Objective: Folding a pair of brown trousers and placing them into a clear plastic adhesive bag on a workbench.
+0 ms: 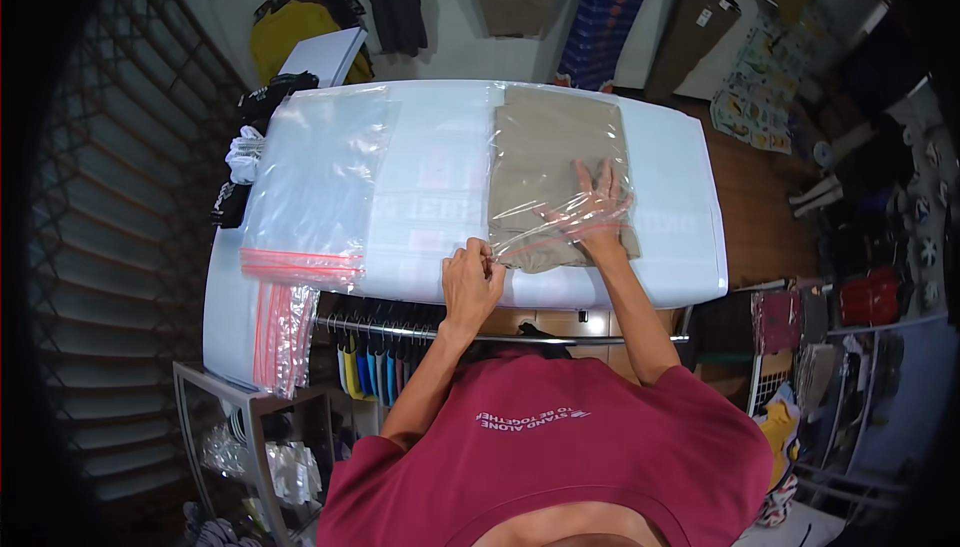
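A folded khaki garment (551, 142) lies inside a clear zip bag (624, 127) on the white covered table (667, 172). My left hand (472, 284) pinches the bag's near left corner, beside its red zip line. My right hand (596, 206) reaches through the bag's near end, under the plastic, and rests on the garment with its fingers spread. The garment's near edge is bunched and sticks out a little at the bag's mouth. Flat clear zip bags with red closures (322, 172) lie in a stack at the table's left part.
More zip bags (285, 337) lie at the near left corner. Black and white folded socks (246, 155) line the left edge. A metal rail (495, 338) with hung clothes (375, 367) runs below the table's near edge. A glass display case (251, 397) stands near left.
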A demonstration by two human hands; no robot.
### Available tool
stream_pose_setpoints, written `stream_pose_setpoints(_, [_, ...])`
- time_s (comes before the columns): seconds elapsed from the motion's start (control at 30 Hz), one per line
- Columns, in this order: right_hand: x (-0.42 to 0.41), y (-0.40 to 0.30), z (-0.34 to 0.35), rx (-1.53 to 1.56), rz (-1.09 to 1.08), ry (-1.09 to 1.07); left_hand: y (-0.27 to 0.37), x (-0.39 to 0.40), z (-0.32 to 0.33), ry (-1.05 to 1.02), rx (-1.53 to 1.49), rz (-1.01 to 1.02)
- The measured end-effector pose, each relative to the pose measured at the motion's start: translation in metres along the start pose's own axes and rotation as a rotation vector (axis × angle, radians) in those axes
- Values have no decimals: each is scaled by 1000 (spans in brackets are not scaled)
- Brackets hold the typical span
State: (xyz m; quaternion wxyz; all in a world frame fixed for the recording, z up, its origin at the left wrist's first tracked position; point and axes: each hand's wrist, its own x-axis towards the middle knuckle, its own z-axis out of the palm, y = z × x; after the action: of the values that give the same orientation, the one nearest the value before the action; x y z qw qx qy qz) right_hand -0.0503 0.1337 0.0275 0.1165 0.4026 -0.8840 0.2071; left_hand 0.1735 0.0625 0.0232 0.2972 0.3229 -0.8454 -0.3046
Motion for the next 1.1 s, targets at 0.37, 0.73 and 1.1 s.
stream_pose_setpoints(0.37, [-41, 15, -1, 20, -59, -105, -7, -7, 0, 95, -66, 22])
stream_pose_setpoints(0.73, [-24, 9, 18, -65, -7, 3, -4, -8, -3, -15, -171, 47])
stream_pose_setpoints(1.1, [-66, 44, -39, 290, -21, -58, 5, 0, -8, 43, -112, 100])
